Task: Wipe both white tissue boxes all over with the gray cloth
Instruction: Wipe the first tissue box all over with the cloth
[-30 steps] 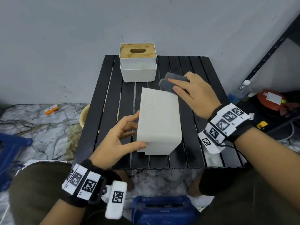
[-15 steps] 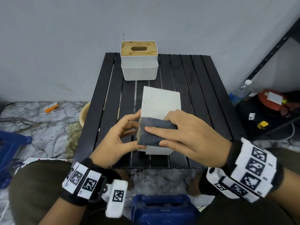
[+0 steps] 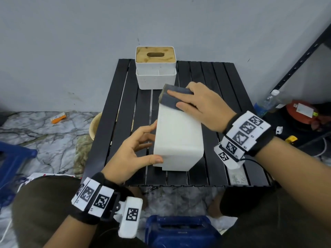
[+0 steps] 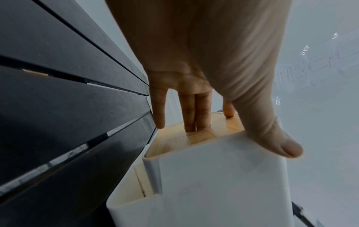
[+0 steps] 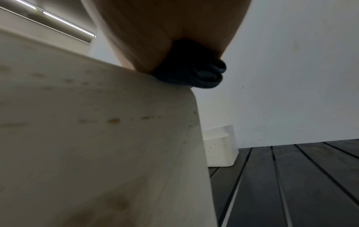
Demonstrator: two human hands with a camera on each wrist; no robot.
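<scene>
One white tissue box (image 3: 179, 136) lies on its side, lengthwise, on the black slatted table (image 3: 123, 104). My left hand (image 3: 136, 149) braces its near left corner: straight fingers (image 4: 196, 116) touch the wooden lid face and the thumb rests on the white upper edge. My right hand (image 3: 206, 108) holds the folded gray cloth (image 3: 166, 101) and presses it on the far end of the box's upper face. From the right wrist, the cloth (image 5: 194, 73) bunches under my hand at the box (image 5: 97, 138) edge. The second box (image 3: 155, 68), with a wooden slotted top, stands upright at the table's far edge.
A gray wall runs right behind the table. A black rack upright (image 3: 300, 58), a bottle (image 3: 268, 102) and a red item (image 3: 304, 113) are to the right. A blue object (image 3: 179, 231) sits between my knees. A bowl (image 3: 94, 126) is on the floor at the left.
My right hand swept the cloth from the box's far end to its near end, then back to the far end. The left hand and box stayed put.
</scene>
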